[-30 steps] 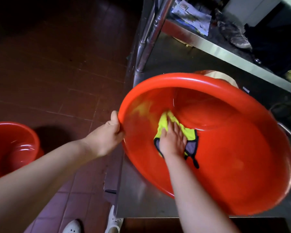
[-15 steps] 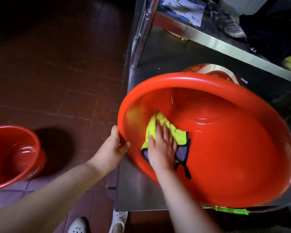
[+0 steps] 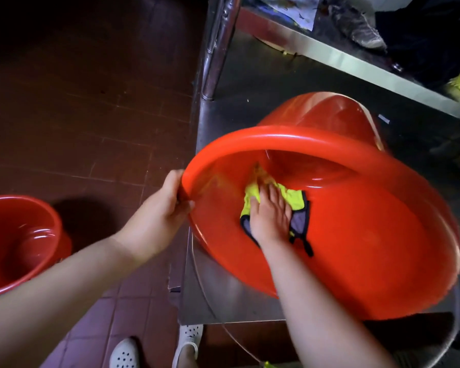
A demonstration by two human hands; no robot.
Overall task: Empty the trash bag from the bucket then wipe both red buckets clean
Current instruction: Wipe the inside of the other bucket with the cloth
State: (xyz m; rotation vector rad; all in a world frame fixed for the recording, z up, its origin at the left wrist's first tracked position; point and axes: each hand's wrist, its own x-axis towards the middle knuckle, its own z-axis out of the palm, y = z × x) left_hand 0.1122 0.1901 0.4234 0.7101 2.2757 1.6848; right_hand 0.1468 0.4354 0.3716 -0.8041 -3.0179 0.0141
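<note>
**Cloth pressed inside the tipped red bucket on the steel table**

Nearest, at the bottom edge, two white perforated shoes (image 3: 154, 351) stand on the reddish-brown tiled floor (image 3: 91, 123), just left of the table's near corner.

To the near left, a second red bucket (image 3: 16, 243) sits upright on the floor, its mouth open to the camera and its inside glossy. It is well apart from the table.

The left hand (image 3: 157, 216) grips the left rim of the large red bucket (image 3: 356, 248), fingers curled round the lip and thumb on the outside. This bucket is tipped on its side on the steel table (image 3: 223, 296), mouth turned toward the person, with its lower wall resting on the tabletop near the left edge.

Inside it, the right hand (image 3: 270, 213) lies flat with fingers straight and together, pressing a yellow cloth (image 3: 292, 197) with dark trim against the inner wall. The cloth spreads out from under the palm; a dark edge strip trails toward the near side. The hand and cloth are slightly blurred.

Beyond the bucket, a steel post (image 3: 218, 46) rises from the table's far left corner. It carries an upper shelf (image 3: 356, 57), on which lie a printed paper (image 3: 295, 9), a worn grey shoe (image 3: 361, 27) and, at far right, something yellow that is too cropped to identify.
</note>
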